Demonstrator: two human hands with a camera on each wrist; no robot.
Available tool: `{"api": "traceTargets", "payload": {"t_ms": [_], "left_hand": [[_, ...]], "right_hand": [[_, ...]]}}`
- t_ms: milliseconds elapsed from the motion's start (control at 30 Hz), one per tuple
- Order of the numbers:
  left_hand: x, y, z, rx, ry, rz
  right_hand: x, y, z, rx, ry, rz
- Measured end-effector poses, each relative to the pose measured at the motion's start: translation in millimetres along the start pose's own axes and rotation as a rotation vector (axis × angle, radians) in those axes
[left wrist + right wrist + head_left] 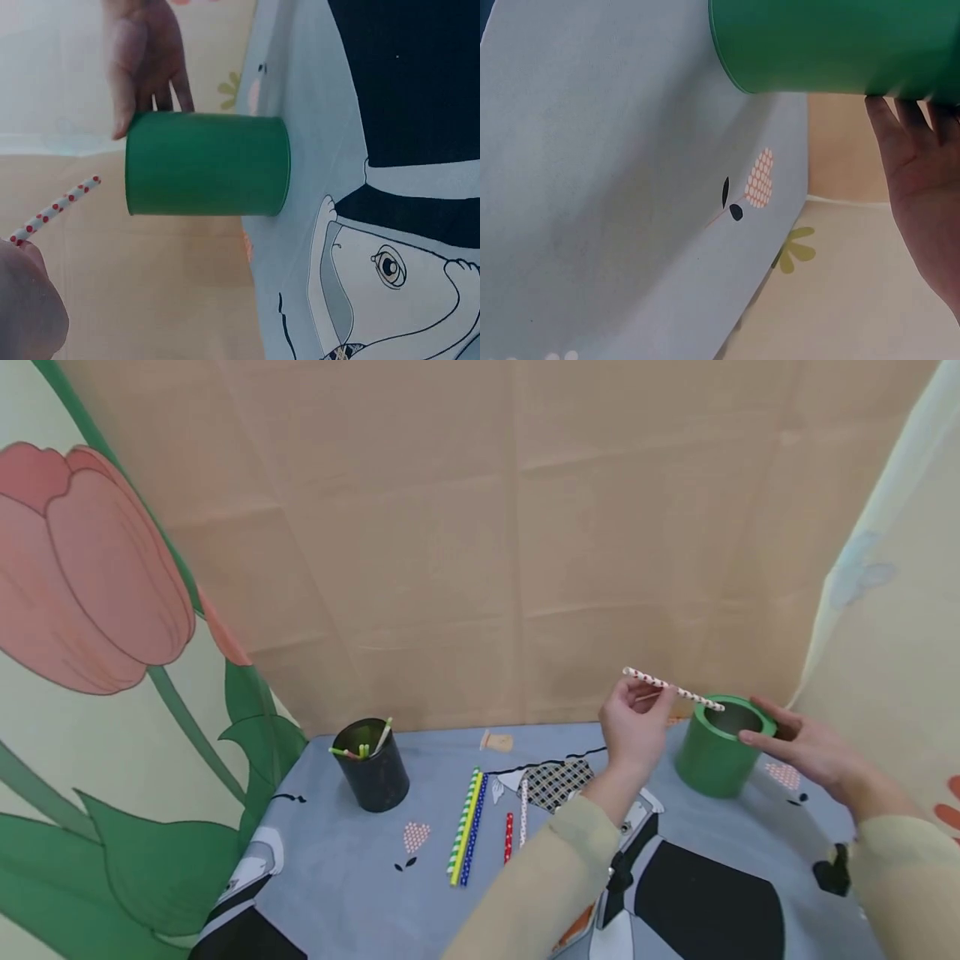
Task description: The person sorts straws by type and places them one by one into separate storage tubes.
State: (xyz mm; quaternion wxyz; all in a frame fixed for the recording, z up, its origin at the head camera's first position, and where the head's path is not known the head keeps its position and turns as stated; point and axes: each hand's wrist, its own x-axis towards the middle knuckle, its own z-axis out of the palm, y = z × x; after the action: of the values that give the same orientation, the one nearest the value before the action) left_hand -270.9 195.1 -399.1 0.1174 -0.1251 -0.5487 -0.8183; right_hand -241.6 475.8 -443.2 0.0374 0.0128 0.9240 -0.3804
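Observation:
My left hand (pixel 636 720) pinches a white straw with red dots (pixel 672 688) and holds it level, its tip just over the rim of a green cup (pixel 720 747). The same straw (pixel 54 209) shows in the left wrist view, close to the green cup (pixel 206 163). My right hand (pixel 806 745) touches the cup's rim with straight fingers (pixel 146 56) from the right side. The right wrist view shows the green cup (pixel 840 45) with the fingers (pixel 911 150) against it.
A black cup (pixel 372 766) holding several straws stands at the left of the grey patterned tablecloth (pixel 352 877). Several loose straws (pixel 468 827) lie in the middle, with a red one (pixel 508 837) and a white one (pixel 523 812) beside them. Fabric walls close in behind and on both sides.

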Motion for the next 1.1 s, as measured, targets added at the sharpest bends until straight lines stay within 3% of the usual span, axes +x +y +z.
{"api": "traceTargets", "payload": {"t_ms": [133, 333, 567, 767, 933, 1100], "left_hand": [[-0.1, -1.7, 1.4, 0.018, 0.024, -0.015], [-0.3, -5.6, 12.1, 0.068, -0.002, -0.015], [-5.4, -8.8, 27.6, 0.201, -0.017, -0.018], [-7.7, -7.1, 37.1, 0.338, -0.077, -0.02], [-8.6, -12.0, 34.6, 0.345, -0.093, -0.08], [-6.0, -17.7, 21.5, 0.3, -0.081, -0.081]], "right_hand": [[-2, 1, 2, 0.021, -0.006, -0.01], [-3, -1, -1, 0.036, -0.012, -0.01], [-1, -1, 1, 0.036, -0.011, -0.001], [-1, -2, 2, 0.028, -0.001, 0.005], [0, 1, 2, 0.015, 0.008, -0.004], [0, 4, 1, 0.007, 0.002, -0.008]]}}
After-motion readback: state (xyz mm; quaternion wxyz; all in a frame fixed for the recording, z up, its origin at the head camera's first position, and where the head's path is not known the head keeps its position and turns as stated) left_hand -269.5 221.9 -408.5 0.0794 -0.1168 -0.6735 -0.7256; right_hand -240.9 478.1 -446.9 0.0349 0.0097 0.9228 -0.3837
